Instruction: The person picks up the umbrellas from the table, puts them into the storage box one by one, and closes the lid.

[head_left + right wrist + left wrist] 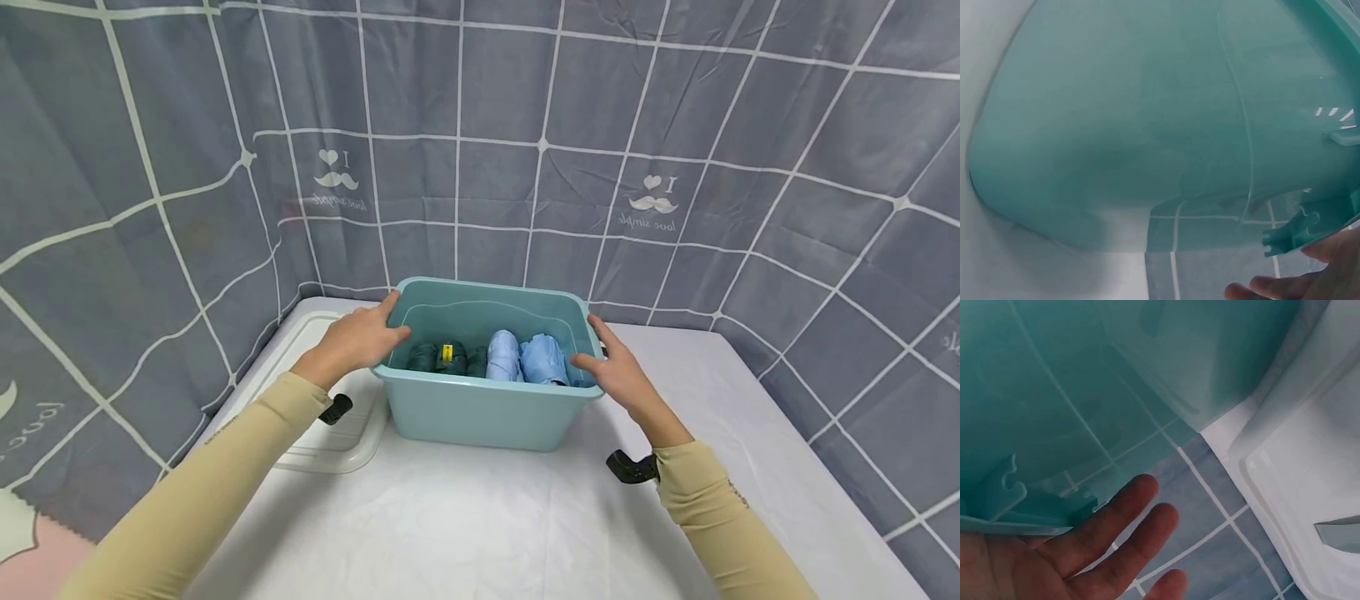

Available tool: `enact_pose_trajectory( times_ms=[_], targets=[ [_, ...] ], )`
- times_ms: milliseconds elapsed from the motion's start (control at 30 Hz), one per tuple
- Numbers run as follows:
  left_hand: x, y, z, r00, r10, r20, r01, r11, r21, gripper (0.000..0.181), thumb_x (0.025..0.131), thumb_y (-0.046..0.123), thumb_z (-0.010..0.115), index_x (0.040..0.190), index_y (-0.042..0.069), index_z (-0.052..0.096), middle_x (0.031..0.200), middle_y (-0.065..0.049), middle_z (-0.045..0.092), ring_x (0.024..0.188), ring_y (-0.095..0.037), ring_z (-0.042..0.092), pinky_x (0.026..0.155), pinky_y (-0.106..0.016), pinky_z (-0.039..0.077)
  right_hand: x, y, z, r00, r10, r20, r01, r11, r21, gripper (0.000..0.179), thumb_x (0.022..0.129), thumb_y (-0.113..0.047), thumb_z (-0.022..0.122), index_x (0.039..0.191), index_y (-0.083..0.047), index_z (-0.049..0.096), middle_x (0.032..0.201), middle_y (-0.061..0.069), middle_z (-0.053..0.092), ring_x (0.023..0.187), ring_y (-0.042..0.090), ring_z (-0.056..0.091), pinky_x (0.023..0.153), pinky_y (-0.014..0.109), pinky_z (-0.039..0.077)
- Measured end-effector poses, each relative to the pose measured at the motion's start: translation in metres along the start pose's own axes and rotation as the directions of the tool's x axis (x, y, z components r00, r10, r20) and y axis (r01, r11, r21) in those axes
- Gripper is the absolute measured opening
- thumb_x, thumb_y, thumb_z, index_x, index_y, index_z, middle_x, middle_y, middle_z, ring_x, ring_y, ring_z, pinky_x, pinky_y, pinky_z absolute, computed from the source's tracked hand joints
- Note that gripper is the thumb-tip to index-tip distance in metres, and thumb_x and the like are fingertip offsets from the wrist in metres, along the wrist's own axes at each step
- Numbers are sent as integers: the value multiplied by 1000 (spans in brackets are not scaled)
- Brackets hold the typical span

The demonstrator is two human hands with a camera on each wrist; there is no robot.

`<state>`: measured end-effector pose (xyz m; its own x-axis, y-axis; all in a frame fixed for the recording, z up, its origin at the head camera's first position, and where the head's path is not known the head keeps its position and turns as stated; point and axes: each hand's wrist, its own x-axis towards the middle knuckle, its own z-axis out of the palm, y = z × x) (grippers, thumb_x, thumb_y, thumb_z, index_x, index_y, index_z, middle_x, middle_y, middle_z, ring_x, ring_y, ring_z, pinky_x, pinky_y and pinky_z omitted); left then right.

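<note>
A teal plastic storage bin [480,414] stands open-topped on the white-covered table. Inside it, dark green rolled bundles [422,358], one with a yellow tag [447,352], sit left of two light blue rolled bundles [503,356]. My left hand [354,337] grips the bin's left rim, thumb over the edge and several fingers [1125,534] on the outer side. At the right rim my right hand [621,367] holds on, its thumb over the edge. In the right wrist view, its fingers [1285,287] show beneath the rim beside a teal latch piece [1304,228].
A white lid [318,461] lies flat on the table, left of the bin and partly under my left arm. Grey curtains with white grid lines [495,183] hang behind the table and along both sides. Black straps [632,467] show at both wrists.
</note>
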<state>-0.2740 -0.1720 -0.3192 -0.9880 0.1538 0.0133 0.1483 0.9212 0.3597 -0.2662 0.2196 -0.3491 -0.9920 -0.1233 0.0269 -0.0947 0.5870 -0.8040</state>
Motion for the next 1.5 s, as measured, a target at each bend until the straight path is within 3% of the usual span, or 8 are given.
enact_pose_trajectory(
  times_ms=[67, 167, 367, 533, 900, 1133, 1267, 1500],
  targets=[
    [1, 0, -2, 1000, 5, -27, -5, 1000, 6, 80, 99, 48, 45, 163, 13, 14, 107, -21, 70, 90, -33, 66, 67, -45, 50, 0, 0, -1, 1000, 2, -4, -2, 1000, 9, 85, 96, -28, 61, 164, -25, 11, 168, 13, 17, 150, 45, 23, 113, 66, 28],
    [0, 1, -6, 995, 17, -97, -19, 1000, -11, 77, 99, 45, 48, 162, 11, 21, 112, -19, 70, 94, -34, 67, 69, -48, 51, 0, 2, -1, 1000, 4, -5, -4, 1000, 13, 85, 96, -27, 61, 164, -26, 10, 169, 11, 16, 151, 45, 22, 114, 66, 28],
    [-2, -5, -15, 963, -6, -268, -25, 993, -112, 67, 98, 39, 49, 157, 10, 35, 139, -18, 61, 126, -42, 56, 94, -60, 46, 0, 2, -2, 1000, 1, -17, 0, 999, 34, 85, 96, -26, 61, 164, -26, 11, 169, 11, 17, 149, 44, 26, 113, 65, 30],
    [-4, -23, -16, 953, -31, -301, -20, 986, -164, 65, 97, 36, 48, 155, 7, 39, 142, -22, 57, 130, -44, 52, 101, -62, 41, 0, 2, -1, 1000, 9, -27, -7, 999, 50, 85, 95, -25, 62, 164, -26, 13, 168, 10, 18, 148, 43, 28, 113, 64, 31],
    [-4, -73, 2, 986, -46, -160, 28, 993, -117, 65, 97, 32, 50, 151, -2, 38, 138, -32, 55, 128, -50, 51, 102, -62, 41, 1, 0, 0, 999, 17, -33, -15, 998, 66, 86, 94, -25, 63, 164, -26, 13, 168, 12, 19, 148, 42, 30, 112, 62, 34],
    [1, -109, 15, 995, -73, -74, 66, 994, -90, 64, 97, 33, 52, 146, -8, 43, 131, -34, 58, 121, -50, 56, 99, -60, 44, 2, 3, 3, 1000, 16, -26, -13, 997, 80, 86, 94, -25, 63, 164, -28, 14, 167, 14, 20, 148, 41, 29, 113, 63, 33],
    [3, -120, 23, 996, -94, -3, 93, 993, -72, 68, 97, 35, 55, 144, -11, 42, 131, -36, 57, 120, -51, 56, 97, -59, 46, 2, 4, 4, 1000, 16, -26, -13, 996, 89, 86, 94, -24, 63, 164, -28, 14, 166, 15, 21, 147, 41, 30, 112, 62, 34],
    [2, -121, 29, 987, -138, 79, 146, 984, -101, 68, 96, 32, 56, 145, -13, 39, 142, -38, 47, 129, -54, 47, 104, -62, 41, 2, 3, 2, 999, 23, -26, -21, 995, 95, 86, 94, -24, 64, 164, -31, 14, 166, 17, 21, 147, 41, 30, 112, 62, 34]
  ],
)
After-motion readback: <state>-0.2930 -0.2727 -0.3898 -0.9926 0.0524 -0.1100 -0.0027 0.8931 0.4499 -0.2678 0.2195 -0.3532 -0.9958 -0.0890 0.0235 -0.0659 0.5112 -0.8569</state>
